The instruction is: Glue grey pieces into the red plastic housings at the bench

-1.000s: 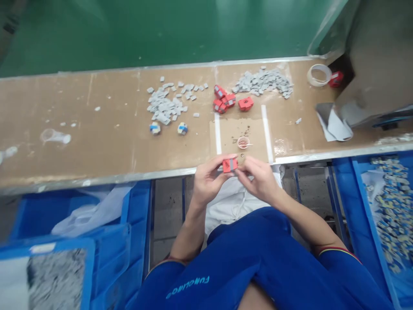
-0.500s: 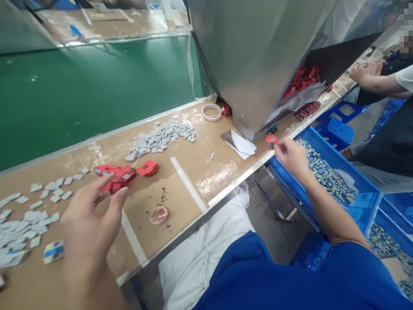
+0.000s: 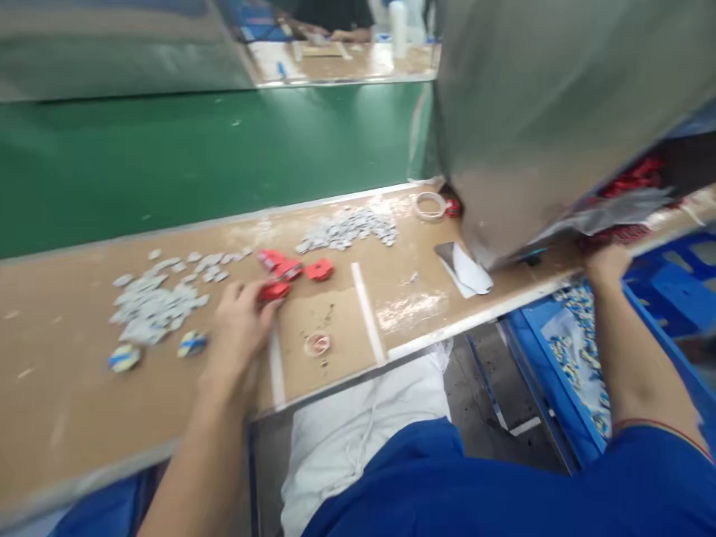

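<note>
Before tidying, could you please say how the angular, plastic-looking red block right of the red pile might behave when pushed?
The angular, plastic-looking red block would probably slide rather than roll, given its cornered outline, and seems stiff, showing no sag.

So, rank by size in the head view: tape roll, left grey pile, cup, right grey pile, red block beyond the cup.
1. Left grey pile
2. Right grey pile
3. Tape roll
Cup and red block: too alike to rank.

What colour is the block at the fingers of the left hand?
The block is red; the head view shows it best.
</note>
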`<state>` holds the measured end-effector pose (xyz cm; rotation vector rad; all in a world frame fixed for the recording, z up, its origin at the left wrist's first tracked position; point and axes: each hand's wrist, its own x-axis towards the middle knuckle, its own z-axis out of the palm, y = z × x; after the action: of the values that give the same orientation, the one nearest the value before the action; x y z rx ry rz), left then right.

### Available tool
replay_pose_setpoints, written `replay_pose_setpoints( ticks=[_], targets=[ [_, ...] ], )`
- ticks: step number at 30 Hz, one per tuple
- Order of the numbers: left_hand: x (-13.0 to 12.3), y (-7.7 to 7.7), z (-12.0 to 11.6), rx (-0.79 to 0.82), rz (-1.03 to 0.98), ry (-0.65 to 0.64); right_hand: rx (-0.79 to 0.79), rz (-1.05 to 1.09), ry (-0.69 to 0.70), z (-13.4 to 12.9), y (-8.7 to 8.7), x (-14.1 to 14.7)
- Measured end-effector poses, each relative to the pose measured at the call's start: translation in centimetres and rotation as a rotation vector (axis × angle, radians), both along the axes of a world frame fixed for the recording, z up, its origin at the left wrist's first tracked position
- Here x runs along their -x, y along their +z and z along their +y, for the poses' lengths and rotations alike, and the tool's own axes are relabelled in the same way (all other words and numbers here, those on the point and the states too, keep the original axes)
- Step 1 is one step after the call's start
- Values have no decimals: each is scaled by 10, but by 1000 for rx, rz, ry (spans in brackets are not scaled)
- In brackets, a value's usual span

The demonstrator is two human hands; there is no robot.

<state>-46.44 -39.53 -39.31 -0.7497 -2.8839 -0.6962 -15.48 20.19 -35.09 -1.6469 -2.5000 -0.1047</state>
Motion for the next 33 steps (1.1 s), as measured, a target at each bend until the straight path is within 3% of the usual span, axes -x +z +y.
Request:
replay_pose_setpoints(
  ticks=[3, 5, 9, 11, 13, 16, 18, 21, 25, 29, 33],
  targets=[
    [-8, -1, -7, -135, -55, 14, -66, 102, -134, -36, -3, -2],
    [-16, -5, -13, -345, -118, 17, -90, 217, 20, -72, -11, -7],
    [-40, -11, -23, -1004, -423, 71, -78, 483, 322, -176, -32, -10],
    [-52, -12, -28, -1243, -640, 61, 51, 580, 460, -234, -44, 1],
    [-62, -11, -34, -1369, -855, 32, 274, 668, 588, -289, -53, 21],
    [-73, -12, -42, -1424, -1036, 13, 603, 720, 781, -355, -61, 59],
    [-78, -14, -48, -1425, -1050, 17, 709, 700, 941, -384, -61, 83],
    [-85, -18, -58, -1404, -1037, 24, 720, 659, 1138, -411, -56, 109],
    [-97, -22, -69, -1320, -969, -23, 684, 647, 1260, -424, -47, 129],
    [-108, -28, -70, -1265, -981, -105, 673, 643, 1312, -428, -42, 138],
    [-117, -33, -61, -1320, -1045, -127, 551, 793, 1252, -428, -40, 144]
  ],
)
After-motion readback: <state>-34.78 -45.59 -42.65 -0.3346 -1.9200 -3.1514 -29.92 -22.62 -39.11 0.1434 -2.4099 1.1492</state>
